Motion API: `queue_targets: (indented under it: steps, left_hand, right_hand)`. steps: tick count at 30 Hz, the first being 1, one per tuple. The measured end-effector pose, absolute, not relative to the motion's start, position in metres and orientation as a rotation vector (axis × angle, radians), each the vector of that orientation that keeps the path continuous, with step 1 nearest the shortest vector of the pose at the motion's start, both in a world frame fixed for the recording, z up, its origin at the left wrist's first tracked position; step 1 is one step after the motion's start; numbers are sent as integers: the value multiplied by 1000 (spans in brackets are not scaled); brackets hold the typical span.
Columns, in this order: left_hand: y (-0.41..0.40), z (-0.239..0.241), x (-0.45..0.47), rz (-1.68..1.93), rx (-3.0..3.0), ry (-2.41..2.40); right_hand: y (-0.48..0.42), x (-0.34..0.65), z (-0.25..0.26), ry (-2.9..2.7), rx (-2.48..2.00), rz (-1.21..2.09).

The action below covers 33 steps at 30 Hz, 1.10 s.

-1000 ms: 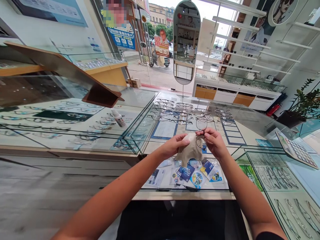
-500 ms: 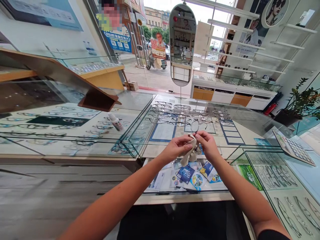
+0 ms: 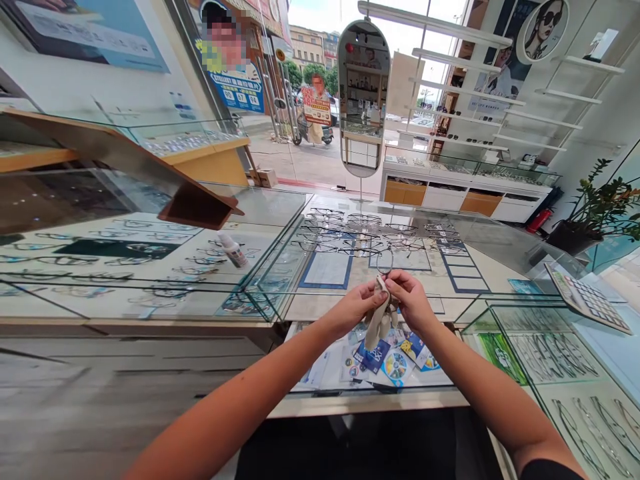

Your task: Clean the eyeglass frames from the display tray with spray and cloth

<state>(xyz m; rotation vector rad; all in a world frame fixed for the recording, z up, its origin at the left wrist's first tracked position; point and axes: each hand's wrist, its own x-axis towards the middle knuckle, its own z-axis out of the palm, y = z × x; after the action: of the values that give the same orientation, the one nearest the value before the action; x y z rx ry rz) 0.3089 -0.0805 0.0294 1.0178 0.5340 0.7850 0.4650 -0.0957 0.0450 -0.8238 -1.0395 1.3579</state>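
Note:
My left hand is closed in a pinch on a beige cleaning cloth, which hangs in folds below the fingers. Close beside it, my right hand is closed on a pair of eyeglasses. One round lens of the pair stands up above the fingertips; the rest is mostly hidden by the hands and the cloth. Both hands meet over the near edge of the glass counter. Behind them, several eyeglass frames lie in rows on the glass top.
An open drawer or shelf below the hands holds blue packets and cards. A white bottle stands on the left case. An oval mirror rises behind the counter. Further eyeglasses fill the right glass case. A calculator sits at right.
Both hands have come slightly lower, and the cloth hangs further down. The upright lens has shifted a little left and turned. The whole view has tipped up slightly.

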Motion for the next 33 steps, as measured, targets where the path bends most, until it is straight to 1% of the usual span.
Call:
queue_targets:
  steps: [4,8,12,15,19,27,33]
  left_hand:
    - [-80,27,305,701,1072,542]
    - [-80,28,302,691,1105,521]
    - [-80,30,301,696,1120,499]
    - [-82,33,301,730,1133,510]
    - [-83,38,301,780,1155,552]
    - [-83,34,299,816,1200,598]
    - [-81,35,299,839,1286,555]
  right_hand:
    - [-96,465,45,-1043,-827,1403]
    - [-96,465,46,-996,-817,1502]
    - [-98,465,48,-973,-817,1531]
    - [-98,464,48,-1001,-793,1503]
    - [-98,463,45,-1081,-766,1375]
    - [-99,466,44,-1190,-781,1295]
    - [-101,465,49,-1079,-827,1397]
